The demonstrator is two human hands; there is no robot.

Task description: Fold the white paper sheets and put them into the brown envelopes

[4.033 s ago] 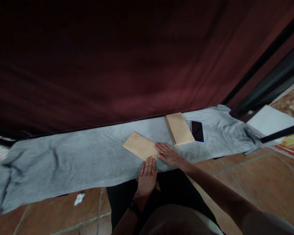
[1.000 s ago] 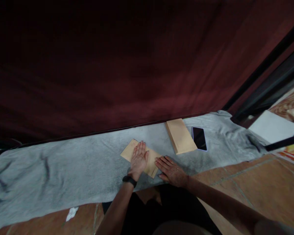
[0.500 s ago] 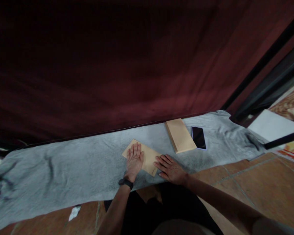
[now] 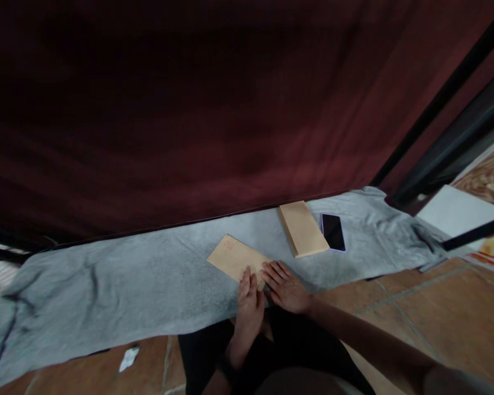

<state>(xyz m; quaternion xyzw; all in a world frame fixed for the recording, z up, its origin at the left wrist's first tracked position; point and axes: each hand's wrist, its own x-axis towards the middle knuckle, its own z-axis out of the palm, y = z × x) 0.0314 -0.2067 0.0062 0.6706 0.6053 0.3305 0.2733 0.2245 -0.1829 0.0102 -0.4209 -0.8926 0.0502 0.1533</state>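
A brown paper envelope (image 4: 233, 257) with a small reddish mark near its far left end lies slanted on the grey cloth (image 4: 156, 274). My left hand (image 4: 250, 307) rests its stretched fingers on the envelope's near edge, toward the right end. Beside it, my right hand (image 4: 286, 288) lies flat, fingertips on that same right end, covering the corner. Neither hand grips anything. A stack of like brown envelopes (image 4: 305, 230) sits a little beyond my right hand.
Right of the stack is a phone (image 4: 333, 232) with a dark screen. Dark red fabric (image 4: 230, 137) rises behind the cloth. A crumpled white scrap (image 4: 129, 358) lies on the tiled floor (image 4: 432, 296). Black bars (image 4: 436, 104) and a white flat item (image 4: 456, 216) are at the right.
My left hand has slid from the middle of the envelope toward me and to the right, uncovering the reddish mark. The right hand has barely moved.
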